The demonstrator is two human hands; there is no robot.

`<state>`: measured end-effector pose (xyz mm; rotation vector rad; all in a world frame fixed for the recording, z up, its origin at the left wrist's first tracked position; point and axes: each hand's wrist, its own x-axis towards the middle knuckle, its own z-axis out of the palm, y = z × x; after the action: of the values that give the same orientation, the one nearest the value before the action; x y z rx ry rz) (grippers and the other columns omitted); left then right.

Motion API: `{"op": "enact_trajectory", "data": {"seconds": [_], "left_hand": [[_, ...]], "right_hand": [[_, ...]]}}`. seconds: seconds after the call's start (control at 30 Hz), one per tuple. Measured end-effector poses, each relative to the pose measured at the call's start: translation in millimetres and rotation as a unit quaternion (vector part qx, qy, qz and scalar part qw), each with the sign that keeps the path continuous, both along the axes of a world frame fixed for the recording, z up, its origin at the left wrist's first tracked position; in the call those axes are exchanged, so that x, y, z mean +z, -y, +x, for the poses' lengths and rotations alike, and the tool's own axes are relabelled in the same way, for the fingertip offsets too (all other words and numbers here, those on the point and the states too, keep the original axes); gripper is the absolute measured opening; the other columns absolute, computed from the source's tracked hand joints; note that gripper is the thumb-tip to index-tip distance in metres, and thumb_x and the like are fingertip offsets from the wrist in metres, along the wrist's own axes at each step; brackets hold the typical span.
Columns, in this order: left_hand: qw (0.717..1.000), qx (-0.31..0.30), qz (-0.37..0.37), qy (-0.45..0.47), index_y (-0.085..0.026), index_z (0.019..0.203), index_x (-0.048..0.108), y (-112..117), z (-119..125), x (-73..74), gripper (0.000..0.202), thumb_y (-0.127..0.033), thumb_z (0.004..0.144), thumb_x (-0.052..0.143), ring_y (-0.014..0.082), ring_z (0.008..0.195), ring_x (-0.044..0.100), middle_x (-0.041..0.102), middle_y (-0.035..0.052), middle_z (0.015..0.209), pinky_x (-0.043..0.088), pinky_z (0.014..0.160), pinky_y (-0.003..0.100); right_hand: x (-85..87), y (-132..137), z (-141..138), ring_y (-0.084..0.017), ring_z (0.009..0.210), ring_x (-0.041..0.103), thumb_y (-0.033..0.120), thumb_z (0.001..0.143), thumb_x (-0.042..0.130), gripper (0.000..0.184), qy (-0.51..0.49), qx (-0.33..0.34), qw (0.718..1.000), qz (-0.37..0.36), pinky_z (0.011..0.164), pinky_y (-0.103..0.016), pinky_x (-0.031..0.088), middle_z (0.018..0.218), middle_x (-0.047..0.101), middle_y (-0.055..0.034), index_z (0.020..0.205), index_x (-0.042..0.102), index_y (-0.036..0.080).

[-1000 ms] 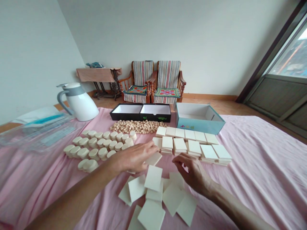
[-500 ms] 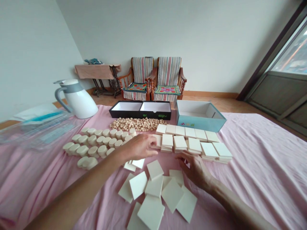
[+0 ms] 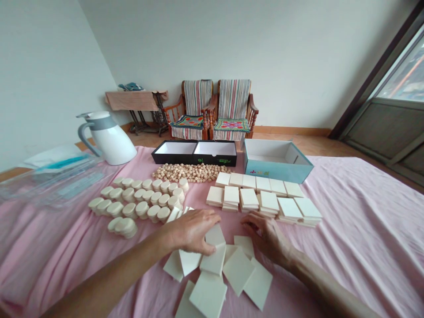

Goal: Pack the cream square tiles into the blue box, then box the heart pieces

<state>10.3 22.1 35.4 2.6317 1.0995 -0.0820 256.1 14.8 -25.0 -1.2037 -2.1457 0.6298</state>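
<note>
My left hand (image 3: 195, 232) reaches over the loose pile of square wooden tiles, palm down. Its thumb and fingers are spread around a pale tile (image 3: 215, 235); a firm grip does not show. Just in front of the stacked square tiles (image 3: 249, 198), my right hand (image 3: 266, 234) rests with curled fingers, and nothing shows in them. Several loose tiles (image 3: 208, 293) overlap on the pink cloth between my forearms. More tiles (image 3: 174, 214) lean partly hidden behind my left hand. Rows of stacked round wooden discs (image 3: 129, 207) stand on the left.
A heap of small wooden beads (image 3: 188, 172) lies before a black two-part box (image 3: 172, 158). Right of it stands a light blue box (image 3: 280, 170). A white thermos jug (image 3: 112, 141) and clear plastic packaging (image 3: 56, 181) are at the left, on the pink cloth (image 3: 357, 229).
My left hand has moved from the left end of the square stacks back toward me, over the loose tiles. The leftmost front stack is now uncovered. My right hand has barely moved.
</note>
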Motion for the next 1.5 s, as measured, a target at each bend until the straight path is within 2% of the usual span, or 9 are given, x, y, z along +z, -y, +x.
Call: {"op": "enact_trajectory", "data": {"seconds": [0.13, 0.23, 0.33, 0.5, 0.63, 0.77, 1.27, 1.43, 1.5], "left_hand": [[0.999, 0.003, 0.028, 0.042, -0.022, 0.118, 0.048, -6, 1, 14.8, 0.055, -0.031, 0.067, 0.068, 0.0249, 0.105, 0.055, 0.057, 0.0065, 0.115, 0.044, 0.091, 0.034], [0.993, 0.031, 0.095, 0.069, -0.023, 0.121, 0.044, -27, 1, 29.7, 0.058, -0.024, 0.068, 0.065, 0.0246, 0.109, 0.05, 0.053, 0.0065, 0.116, 0.04, 0.096, 0.036], [0.986, 0.043, 0.139, 0.075, -0.021, 0.122, 0.043, -52, 1, 36.1, 0.059, -0.016, 0.067, 0.062, 0.0246, 0.112, 0.046, 0.051, 0.0075, 0.117, 0.036, 0.1, 0.036], [0.988, 0.029, 0.141, 0.057, -0.019, 0.112, 0.048, -79, 1, 24.2, 0.051, -0.018, 0.064, 0.065, 0.0253, 0.106, 0.048, 0.052, 0.007, 0.109, 0.036, 0.098, 0.037], [0.989, 0.022, 0.133, 0.056, -0.02, 0.111, 0.049, -83, 3, 13.8, 0.049, -0.02, 0.065, 0.066, 0.0252, 0.105, 0.048, 0.053, 0.0063, 0.108, 0.038, 0.095, 0.036], [0.99, 0.015, 0.124, 0.058, -0.021, 0.119, 0.047, -85, 3, 9.1, 0.057, -0.019, 0.066, 0.066, 0.0253, 0.108, 0.048, 0.052, 0.0071, 0.113, 0.037, 0.097, 0.036], [0.993, 0.018, 0.1, 0.052, -0.018, 0.129, 0.042, -88, 3, 9.7, 0.064, -0.028, 0.071, 0.067, 0.0255, 0.116, 0.049, 0.052, 0.0109, 0.126, 0.036, 0.102, 0.037], [0.993, 0.026, 0.104, 0.048, -0.017, 0.132, 0.041, -87, 0, 7.0, 0.069, -0.038, 0.072, 0.068, 0.0257, 0.118, 0.049, 0.053, 0.0118, 0.127, 0.037, 0.102, 0.036], [0.993, 0.033, 0.104, 0.041, -0.018, 0.133, 0.039, -87, -2, 6.1, 0.069, -0.035, 0.072, 0.068, 0.0252, 0.119, 0.05, 0.052, 0.0117, 0.13, 0.038, 0.101, 0.036]], "right_hand": [[-1.8, 0, -1, -0.014, 0.072, 0.057, 0.012, 0.088, 0.047, 0.018, -0.008, 0.008, 1.0, 0.003, 0.064, -0.025, 0.04, 0.079, 0.062, -0.0023, 0.082, 0.062, 0.018], [-1.7, 0, -2, -0.014, 0.071, 0.056, 0.013, 0.088, 0.047, 0.017, -0.011, 0.01, 1.0, 0.008, 0.064, -0.025, 0.04, 0.078, 0.062, -0.0021, 0.079, 0.061, 0.018], [-0.2, 0, -2, -0.014, 0.071, 0.056, 0.012, 0.088, 0.047, 0.017, -0.008, 0.012, 1.0, 0.006, 0.065, -0.024, 0.04, 0.078, 0.061, -0.0019, 0.08, 0.061, 0.018], [-0.9, -1, -1, -0.013, 0.07, 0.056, 0.013, 0.089, 0.046, 0.019, 0.004, 0.006, 1.0, 0.003, 0.064, -0.024, 0.039, 0.077, 0.06, -0.0021, 0.079, 0.061, 0.018], [-2.1, -2, -2, -0.014, 0.072, 0.056, 0.013, 0.089, 0.046, 0.019, 0.002, 0.008, 1.0, 0.008, 0.065, -0.024, 0.04, 0.078, 0.06, -0.0025, 0.079, 0.061, 0.017], [-0.5, -1, -2, -0.014, 0.071, 0.056, 0.014, 0.09, 0.046, 0.018, -0.001, 0.012, 1.0, 0.011, 0.064, -0.024, 0.04, 0.077, 0.06, -0.0022, 0.079, 0.06, 0.018], [-2.3, -1, -3, -0.014, 0.074, 0.055, 0.014, 0.09, 0.046, 0.017, 0.0, 0.016, 1.0, 0.019, 0.068, -0.025, 0.041, 0.079, 0.059, -0.0025, 0.08, 0.059, 0.018], [-6.5, -2, -3, -0.014, 0.074, 0.055, 0.013, 0.089, 0.048, 0.016, -0.001, 0.013, 1.0, 0.02, 0.067, -0.025, 0.041, 0.08, 0.058, -0.0022, 0.079, 0.059, 0.018], [-7.3, -2, -3, -0.014, 0.073, 0.054, 0.013, 0.089, 0.048, 0.015, -0.001, 0.013, 1.0, 0.019, 0.067, -0.025, 0.04, 0.08, 0.058, -0.0022, 0.079, 0.058, 0.018]]}}
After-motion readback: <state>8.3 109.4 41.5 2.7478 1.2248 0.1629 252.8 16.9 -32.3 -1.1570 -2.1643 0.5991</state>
